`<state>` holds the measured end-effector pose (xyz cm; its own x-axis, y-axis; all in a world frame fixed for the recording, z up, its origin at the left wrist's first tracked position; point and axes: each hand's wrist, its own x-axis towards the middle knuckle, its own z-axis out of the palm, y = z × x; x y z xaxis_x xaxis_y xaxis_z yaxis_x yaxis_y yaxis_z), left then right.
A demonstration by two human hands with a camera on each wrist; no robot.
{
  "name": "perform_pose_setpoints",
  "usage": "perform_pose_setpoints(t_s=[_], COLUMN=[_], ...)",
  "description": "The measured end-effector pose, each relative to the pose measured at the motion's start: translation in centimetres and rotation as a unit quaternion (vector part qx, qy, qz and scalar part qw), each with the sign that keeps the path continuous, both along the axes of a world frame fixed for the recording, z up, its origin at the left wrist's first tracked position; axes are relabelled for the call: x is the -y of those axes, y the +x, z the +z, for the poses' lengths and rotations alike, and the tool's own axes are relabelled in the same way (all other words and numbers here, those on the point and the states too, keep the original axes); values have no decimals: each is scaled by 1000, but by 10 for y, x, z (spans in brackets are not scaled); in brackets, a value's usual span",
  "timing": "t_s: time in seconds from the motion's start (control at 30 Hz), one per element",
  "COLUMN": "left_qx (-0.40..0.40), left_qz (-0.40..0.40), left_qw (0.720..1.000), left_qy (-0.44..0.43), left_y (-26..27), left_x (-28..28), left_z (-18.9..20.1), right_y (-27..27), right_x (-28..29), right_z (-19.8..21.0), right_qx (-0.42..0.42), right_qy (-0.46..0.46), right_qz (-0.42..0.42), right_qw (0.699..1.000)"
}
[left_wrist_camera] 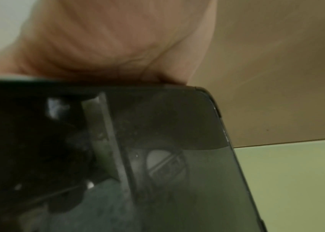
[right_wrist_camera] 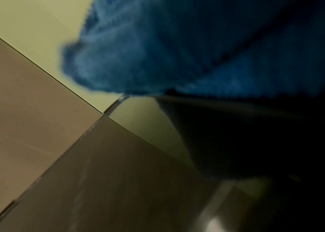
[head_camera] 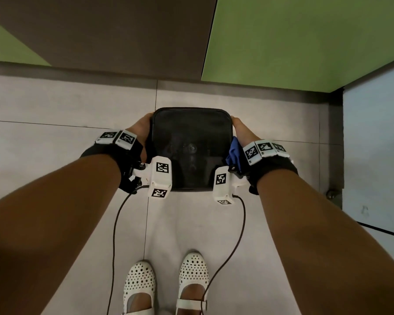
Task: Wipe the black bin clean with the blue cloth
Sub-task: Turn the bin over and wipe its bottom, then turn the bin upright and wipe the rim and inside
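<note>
Forearms are reaching down and forward from the head camera, filling the lower corners; between them, at the bottom edge, two white perforated shoes (head_camera: 166, 287) are standing on the pale tiled floor (head_camera: 55, 105); beyond the tiles, brown and green wall panels (head_camera: 305, 37) are running across the top; the bin (head_camera: 191, 146) is sitting between the hands, over the floor and ahead of the shoes, though whether it is resting on the tiles or being lifted cannot be told; its glossy black face is turning up toward the head camera; that face is nearly square with rounded corners, so no long axis is showing; the left hand (head_camera: 143, 130) is pressing against the bin's left edge, palm on the rim in the left wrist view, fingers out of sight, so whether it is gripping cannot be told; the right hand (head_camera: 243, 133) is lying along the right edge, fingers hidden as well; the cloth (head_camera: 234, 153) is bunching, blue, between that hand and the bin's right side, touching the rim (right_wrist_camera: 217, 100) in the right wrist view.
</note>
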<state>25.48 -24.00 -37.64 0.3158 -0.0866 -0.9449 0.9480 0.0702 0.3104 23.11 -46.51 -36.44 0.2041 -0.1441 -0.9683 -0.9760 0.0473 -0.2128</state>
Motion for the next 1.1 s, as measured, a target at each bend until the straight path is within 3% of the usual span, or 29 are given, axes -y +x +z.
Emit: perform_pose_setpoints(t_s=[0.2,0.3,0.4,0.47,0.53,0.6,0.73,0.83,0.93,1.03,1.1], left_qx=[-45,-12,11,17,11,28,97,137,164,117,90], left_qz=[13,1,-26,-33,-23,17,59,42,8,50,52], left_qw=[998,996,992,996,998,998,989,983,984,992,991], left_qy=[-47,-90,-120,-83,-52,-53,-90,-115,-64,-27,-88], left_y=[-1,-2,-7,-8,-12,-19,-39,-46,-44,-38,-37], left_x=[-13,-18,-23,-27,-29,-32,-30,-25,-21,-20,-20], left_z=[26,46,52,46,41,33,24,27,27,29,29], right_y=[-18,-32,-43,-50,-56,-61,-65,-71,-76,-83,-87], right_x=[6,4,5,9,10,10,13,14,14,14,16], right_z=[28,40,37,30,27,21,15,10,-9,-27,-29], right_qx=[62,118,171,205,243,267,275,275,252,254,253], right_qy=[96,207,204,188,136,71,41,85,49,8,1], right_qz=[-66,-183,-240,-232,-171,-74,-20,-55,-61,-71,-101], right_qw=[991,954,933,932,945,958,960,956,965,965,962])
